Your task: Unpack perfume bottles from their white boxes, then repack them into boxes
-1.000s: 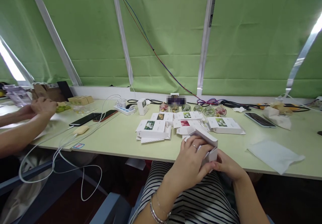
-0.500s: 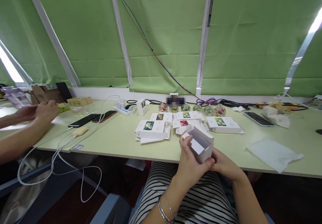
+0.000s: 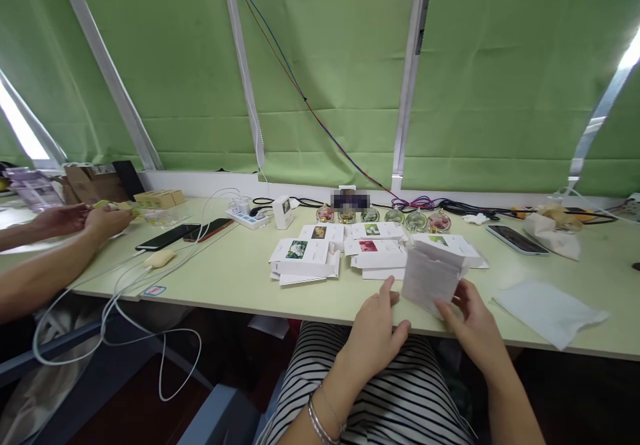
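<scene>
A small white cardboard box [image 3: 431, 278] is pinched at its lower right corner by my right hand [image 3: 474, 325], above the front of the table. The box is tilted, with a plain side toward me and flaps at its top. My left hand [image 3: 375, 335] is open just left of it, fingers apart and holding nothing. Beyond my hands lie flattened white boxes with flower pictures: a white-flower box [image 3: 304, 253], a red-flower box [image 3: 377, 253] and a green-picture box [image 3: 457, 245], partly hidden behind the held box.
Several round glass bottles [image 3: 370, 214] line the back of the table. One small upright box [image 3: 283, 213] stands by a power strip [image 3: 249, 219]. Phones [image 3: 517, 239], a white tissue [image 3: 550, 311] and looped white cables lie about. Another person's hands [image 3: 103, 223] work at the left.
My left hand has let go of the box and drawn slightly down. My right hand has carried the box to the right and turned it, so its opening no longer faces me.
</scene>
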A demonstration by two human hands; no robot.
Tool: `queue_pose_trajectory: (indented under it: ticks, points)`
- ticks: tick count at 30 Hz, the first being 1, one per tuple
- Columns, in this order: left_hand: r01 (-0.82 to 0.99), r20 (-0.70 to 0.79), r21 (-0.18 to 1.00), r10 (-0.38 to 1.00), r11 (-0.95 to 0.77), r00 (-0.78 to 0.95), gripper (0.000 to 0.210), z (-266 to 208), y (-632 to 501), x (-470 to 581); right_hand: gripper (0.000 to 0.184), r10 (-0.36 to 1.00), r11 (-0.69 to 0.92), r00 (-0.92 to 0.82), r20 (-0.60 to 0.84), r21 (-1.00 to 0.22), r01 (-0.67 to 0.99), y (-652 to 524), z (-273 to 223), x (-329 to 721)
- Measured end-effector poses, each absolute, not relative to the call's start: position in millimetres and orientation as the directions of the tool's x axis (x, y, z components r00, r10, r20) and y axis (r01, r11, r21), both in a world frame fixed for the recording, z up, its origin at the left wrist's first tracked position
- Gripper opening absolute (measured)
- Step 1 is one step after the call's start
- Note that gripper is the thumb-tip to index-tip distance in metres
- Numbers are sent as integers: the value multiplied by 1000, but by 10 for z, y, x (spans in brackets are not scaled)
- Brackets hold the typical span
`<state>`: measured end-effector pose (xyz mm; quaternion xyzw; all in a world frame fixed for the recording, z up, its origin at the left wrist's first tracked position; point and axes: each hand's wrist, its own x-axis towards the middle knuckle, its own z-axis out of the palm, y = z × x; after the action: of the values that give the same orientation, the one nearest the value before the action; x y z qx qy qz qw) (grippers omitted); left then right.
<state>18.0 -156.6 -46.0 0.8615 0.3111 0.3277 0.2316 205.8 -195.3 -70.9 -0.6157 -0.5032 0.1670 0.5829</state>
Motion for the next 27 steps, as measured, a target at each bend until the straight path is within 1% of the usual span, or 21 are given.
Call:
queue_pose_trajectory:
  ticks: [2, 4, 6, 9, 11, 13, 14, 15, 17, 20, 23, 27]
  points:
    - [425, 414, 520, 654, -741, 634, 58, -443, -1567, 185, 63, 732, 59, 571, 371, -870, 489, -2003, -694, 2182]
    - [435, 421, 485, 639, -758, 644, 52, -447, -1570, 191, 66, 656, -35, 659, 368, -857, 514, -2027, -669, 2255]
    - [431, 423, 481, 633, -764, 649, 48, -459, -1579, 183, 67, 617, -96, 694, 371, -840, 534, -2022, -645, 2272]
    - [405, 425, 479, 609, -779, 669, 41, -418, -1584, 104, 70, 616, -142, 689, 381, -807, 573, -1987, -625, 2240]
    - [382, 434, 483, 595, -788, 677, 36, -288, -1540, 1, 75, 619, -130, 674, 403, -794, 594, -1971, -626, 2218]
    - [401, 457, 457, 596, -794, 660, 30, -44, -1411, -119, 83, 611, -88, 664, 431, -797, 598, -1971, -636, 2207]
    - [447, 477, 407, 602, -797, 640, 28, 115, -1304, -175, 88, 601, -62, 667, 441, -806, 589, -1975, -642, 2202]
    - [487, 495, 385, 621, -784, 608, 26, 290, -1166, -221, 92, 584, -37, 678, 445, -821, 570, -1981, -649, 2197]
    - [544, 512, 371, 654, -753, 557, 29, 644, -809, -272, 97, 537, 14, 715, 448, -852, 523, -1995, -660, 2182]
    - [704, 455, 341, 765, -623, 456, 27, 1030, -167, -244, 92, 481, 75, 750, 453, -874, 479, -2007, -672, 2162]
    - [806, 348, 336, 860, -486, 373, 25, 1135, 406, -170, 87, 475, 101, 761, 442, -886, 452, -2005, -677, 2165]
    - [892, 254, 341, 943, -296, 216, 32, 1010, 900, -147, 83, 487, 115, 760, 431, -894, 433, -1993, -684, 2192]
